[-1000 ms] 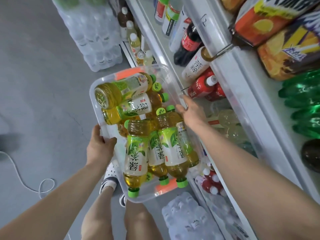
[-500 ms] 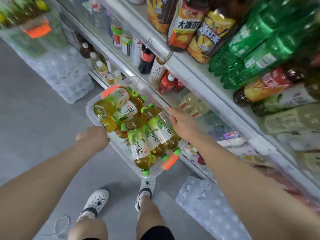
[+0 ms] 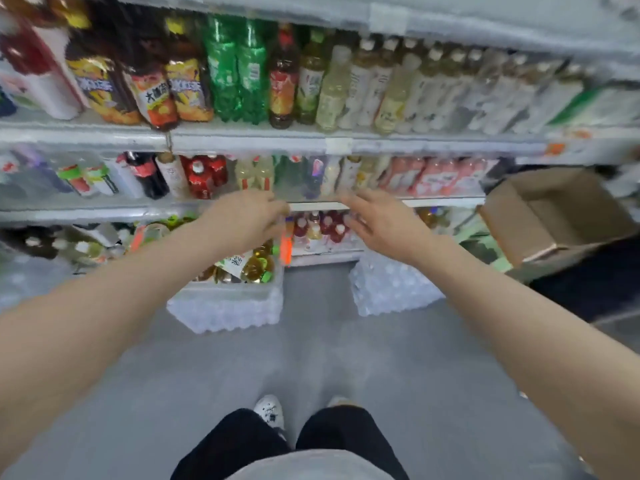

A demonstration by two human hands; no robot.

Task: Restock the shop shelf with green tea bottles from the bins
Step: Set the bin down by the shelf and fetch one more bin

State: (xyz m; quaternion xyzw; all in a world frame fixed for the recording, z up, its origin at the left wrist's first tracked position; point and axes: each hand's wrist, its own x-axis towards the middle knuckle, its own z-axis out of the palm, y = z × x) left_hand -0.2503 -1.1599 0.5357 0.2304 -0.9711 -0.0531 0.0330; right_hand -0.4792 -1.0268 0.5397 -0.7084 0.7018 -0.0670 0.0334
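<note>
**Head view, facing the shelf; the frame is motion-blurred.** I count two hands, both stretched forward at the level of the middle tier. The left hand (image 3: 247, 216) has its fingers bent downward, and I cannot tell whether they grip anything. The right hand (image 3: 381, 220) is spread with its fingers straight and apart, and it holds nothing.

I see one clear bin (image 3: 286, 251) with orange latches. It sits on top of one shrink-wrapped water pack (image 3: 225, 310) on the floor (image 3: 311, 358). A second water pack (image 3: 391, 289) lies to its right, apart from the first, so there are two packs in all.

The green tea bottles (image 3: 254, 268) lie on their sides inside the bin. A few amber bodies and green caps show, but blur prevents an exact count. The bottles are directly under the left hand and wrist, partly hidden by that forearm. They are down and to the left of the right hand, clear of it. Neither hand is seen holding a bottle.

The shelf (image 3: 242, 142) shows three stocked tiers. On the upper tier, two large green soda bottles (image 3: 235, 71) stand side by side among mixed drinks. One open cardboard box (image 3: 554, 216) sits at the right, near the lower tiers.
</note>
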